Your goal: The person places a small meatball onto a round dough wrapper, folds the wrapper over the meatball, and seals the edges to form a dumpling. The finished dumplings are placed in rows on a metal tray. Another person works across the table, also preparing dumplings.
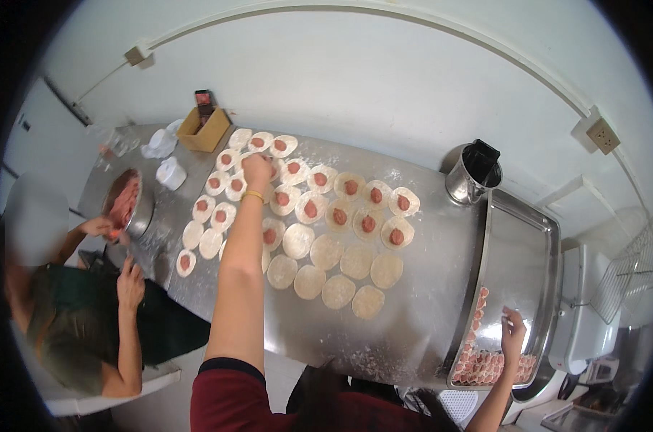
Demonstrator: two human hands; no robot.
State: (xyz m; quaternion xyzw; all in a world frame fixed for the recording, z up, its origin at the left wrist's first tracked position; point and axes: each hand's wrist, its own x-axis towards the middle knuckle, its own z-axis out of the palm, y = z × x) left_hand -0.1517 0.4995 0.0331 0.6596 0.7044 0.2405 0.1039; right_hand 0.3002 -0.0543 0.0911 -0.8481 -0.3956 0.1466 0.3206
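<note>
Head view: left hand (257, 171) curled over dough rounds (310, 282) toward the desk's (423, 309) far-left corner, right hand (513, 335) above the tray (517, 252); grips could not be told. Rounds appeared light, soft, tearable, best held by rims.

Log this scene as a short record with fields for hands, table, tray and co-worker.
Left hand: at the dough rounds; grip unclear
Right hand: above the metal tray; grip unclear
Table: steel; some rounds topped with pink filling, others bare
Tray: pink-and-white pieces packed at the near end
Co-worker: at left, beside a metal bowl
</note>
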